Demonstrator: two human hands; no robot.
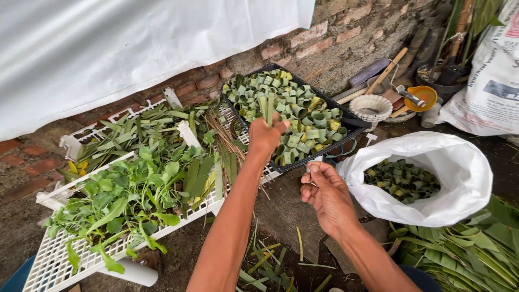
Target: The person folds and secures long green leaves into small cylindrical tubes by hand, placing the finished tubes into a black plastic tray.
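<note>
While a leaf strip is gripped in the closed left hand above the black tray, the half-open right hand is held empty; rolling appears underway.

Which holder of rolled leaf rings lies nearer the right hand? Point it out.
The white plastic bag, just beside the right hand. The black tray sits farther off, beyond the left hand.

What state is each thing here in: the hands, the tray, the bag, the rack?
left hand: raised, closed on green leaf strips
right hand: fingers curled, pinching something small, hard to tell what
black tray: filled with rolled leaf rings
white bag: open, partly filled with leaf rings
white rack: loaded with leafy greens
orange bowl: upright, a tool lying across it
</note>
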